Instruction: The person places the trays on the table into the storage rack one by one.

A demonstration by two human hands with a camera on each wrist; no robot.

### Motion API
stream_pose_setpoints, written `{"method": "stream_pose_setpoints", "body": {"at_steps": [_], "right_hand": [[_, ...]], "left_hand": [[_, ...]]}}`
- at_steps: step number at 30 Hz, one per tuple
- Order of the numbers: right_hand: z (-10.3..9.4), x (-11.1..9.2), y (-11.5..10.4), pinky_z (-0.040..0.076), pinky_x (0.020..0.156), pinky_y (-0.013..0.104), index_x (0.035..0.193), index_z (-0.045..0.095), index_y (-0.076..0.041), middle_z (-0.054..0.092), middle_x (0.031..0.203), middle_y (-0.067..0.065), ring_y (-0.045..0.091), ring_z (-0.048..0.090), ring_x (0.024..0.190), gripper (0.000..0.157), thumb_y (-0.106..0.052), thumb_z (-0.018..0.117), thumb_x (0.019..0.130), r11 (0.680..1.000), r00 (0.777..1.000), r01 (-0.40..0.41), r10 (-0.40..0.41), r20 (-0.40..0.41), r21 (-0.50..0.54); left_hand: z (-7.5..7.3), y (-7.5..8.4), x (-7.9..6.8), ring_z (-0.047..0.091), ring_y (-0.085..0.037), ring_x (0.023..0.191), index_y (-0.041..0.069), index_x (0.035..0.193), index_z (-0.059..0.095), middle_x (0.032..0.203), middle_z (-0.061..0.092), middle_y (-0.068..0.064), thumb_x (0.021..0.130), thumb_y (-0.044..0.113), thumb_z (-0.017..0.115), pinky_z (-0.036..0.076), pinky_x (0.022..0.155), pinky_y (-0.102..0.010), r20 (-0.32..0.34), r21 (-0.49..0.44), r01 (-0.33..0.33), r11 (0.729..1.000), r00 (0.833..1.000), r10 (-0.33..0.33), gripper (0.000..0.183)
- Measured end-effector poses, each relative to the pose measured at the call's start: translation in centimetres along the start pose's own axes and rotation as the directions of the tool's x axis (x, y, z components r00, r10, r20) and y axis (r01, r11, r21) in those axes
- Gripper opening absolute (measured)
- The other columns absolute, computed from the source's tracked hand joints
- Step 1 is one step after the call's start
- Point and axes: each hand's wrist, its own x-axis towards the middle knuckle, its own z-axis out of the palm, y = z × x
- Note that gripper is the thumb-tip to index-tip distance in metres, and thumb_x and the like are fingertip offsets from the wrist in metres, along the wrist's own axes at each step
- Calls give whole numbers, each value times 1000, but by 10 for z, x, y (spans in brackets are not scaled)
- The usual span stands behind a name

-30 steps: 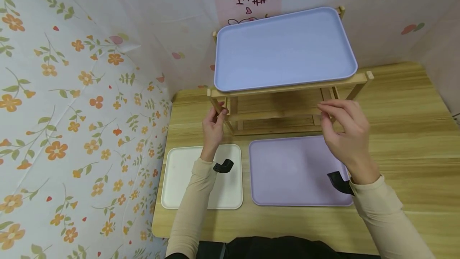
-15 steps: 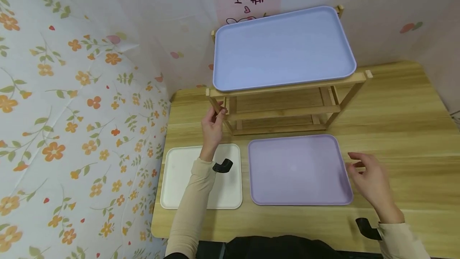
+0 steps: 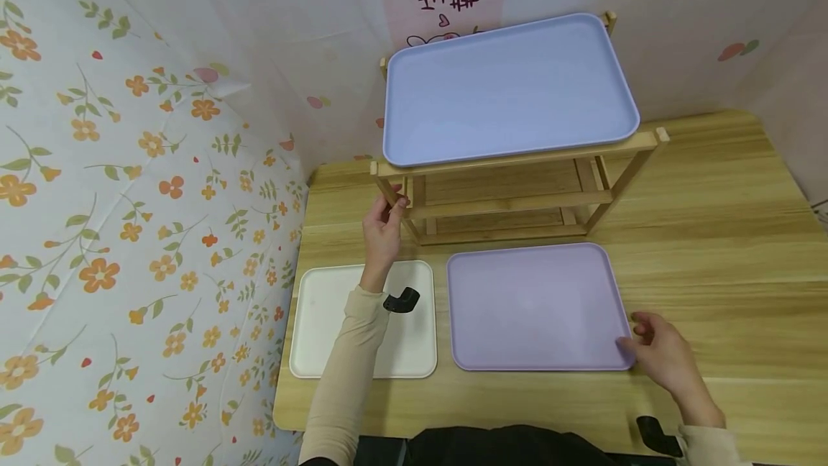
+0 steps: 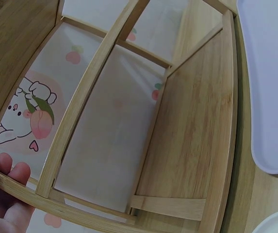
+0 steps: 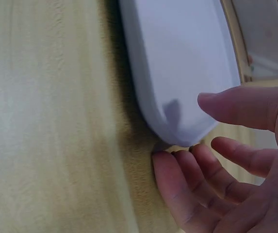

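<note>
At the left front leg of a wooden two-tier rack (image 3: 504, 204), my left hand (image 3: 382, 239) grips the wood, its fingers wrapped behind and its thumb in front. The left wrist view has its fingertips (image 4: 20, 172) bent over a bar of the frame. My right hand (image 3: 666, 358) is at the lower right corner of a flat purple tray (image 3: 537, 308). Seen from the right wrist, the thumb (image 5: 245, 104) hovers over the tray and casts a shadow on it. The other fingers, loosely bent, reach right to the outside of its rim.
A blue tray (image 3: 511, 92) lies across the top of the rack. Left of the purple tray, a white tray (image 3: 323, 322) lies partly beneath my left forearm. Patterned cloth (image 3: 162, 236) hangs along the left and back of the wooden table (image 3: 724, 236).
My right hand has come down from the rack's right front, moving right and toward me to the purple tray's right edge. The left hand keeps its grip on the rack.
</note>
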Motion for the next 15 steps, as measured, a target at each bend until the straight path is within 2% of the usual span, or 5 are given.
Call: {"method": "stream_pose_setpoints", "body": {"at_steps": [2, 4, 8, 11, 15], "right_hand": [[1, 0, 1, 43, 62, 23, 125, 45, 17, 60, 102, 29, 33, 62, 88, 56, -17, 69, 87, 1000, 1000, -8, 8, -3, -5], [1, 0, 2, 42, 61, 22, 125, 46, 17, 61, 100, 27, 28, 62, 85, 55, -16, 69, 87, 1000, 1000, -15, 15, 2, -10], [3, 0, 2, 42, 59, 21, 124, 47, 17, 63, 97, 25, 20, 62, 80, 52, -12, 69, 86, 999, 999, -31, 31, 10, -16], [4, 0, 2, 42, 58, 21, 122, 49, 16, 64, 95, 23, 16, 60, 78, 50, -9, 69, 84, 999, 999, -37, 37, 12, -18], [5, 0, 1, 41, 56, 21, 118, 52, 15, 65, 90, 19, 10, 57, 74, 45, -6, 67, 81, 999, 1000, -23, 23, -8, -30]], "left_hand": [[0, 1, 0, 63, -17, 95, -11, 121, 58, 104, 62, -29, 97, 8, 57, 49, 84, -18, -2, 6, 9, 1000, 1000, -9, 31], [0, 4, 0, 63, -24, 96, -12, 122, 57, 104, 62, -31, 97, 6, 56, 49, 84, -17, 2, 6, 14, 1000, 1000, -14, 31], [0, 19, -3, 62, -34, 98, -16, 121, 55, 104, 61, -34, 96, 2, 54, 49, 84, -17, 19, 7, 9, 1000, 1000, -9, 30], [1, 30, -5, 62, -35, 98, -17, 119, 55, 103, 60, -35, 96, 0, 54, 49, 85, -19, 25, 14, 7, 1000, 1000, -8, 29], [2, 32, -5, 62, -37, 99, -17, 119, 54, 103, 60, -35, 96, 0, 54, 50, 87, -20, 25, 8, 10, 1000, 1000, -10, 29]]}}
